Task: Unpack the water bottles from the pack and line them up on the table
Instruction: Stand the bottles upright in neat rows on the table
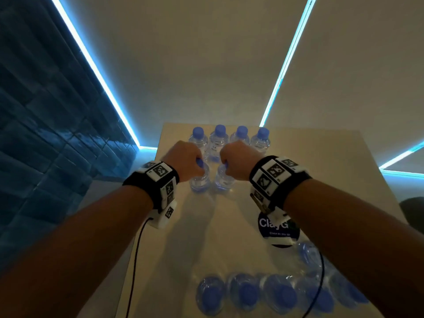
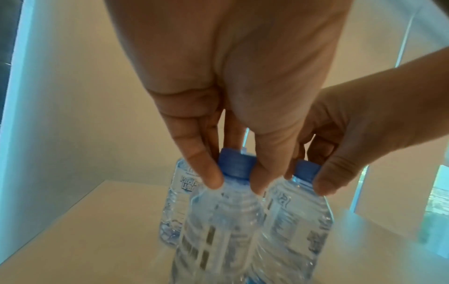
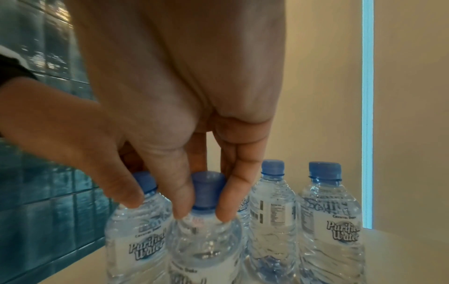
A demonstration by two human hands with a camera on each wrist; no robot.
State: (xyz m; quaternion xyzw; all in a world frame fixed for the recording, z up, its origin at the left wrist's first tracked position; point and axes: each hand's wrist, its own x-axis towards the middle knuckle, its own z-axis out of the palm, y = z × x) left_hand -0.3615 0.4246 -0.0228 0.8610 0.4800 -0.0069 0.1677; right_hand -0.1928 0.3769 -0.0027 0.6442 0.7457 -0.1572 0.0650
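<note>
Four clear water bottles with blue caps [image 1: 229,138] stand in a row at the far end of the pale table [image 1: 321,168]. Just in front of that row, my left hand [image 1: 190,159] pinches the cap of a bottle [image 1: 200,180] from above. My right hand [image 1: 234,161] pinches the cap of a second bottle [image 1: 221,180] beside it. The left wrist view shows my fingers [image 2: 211,178] around the blue cap [image 2: 235,165]. In the right wrist view my fingertips [image 3: 182,209] clamp the other cap [image 3: 209,190]. Both bottles hang upright, bases at or just above the table. The plastic pack [image 1: 275,292] lies near me with several bottles inside.
A round dark blue disc with white lettering [image 1: 278,228] lies on the table under my right wrist. Bare tabletop runs between the pack and the held bottles. A blue tiled wall [image 1: 46,134] is to the left, beyond the table's left edge.
</note>
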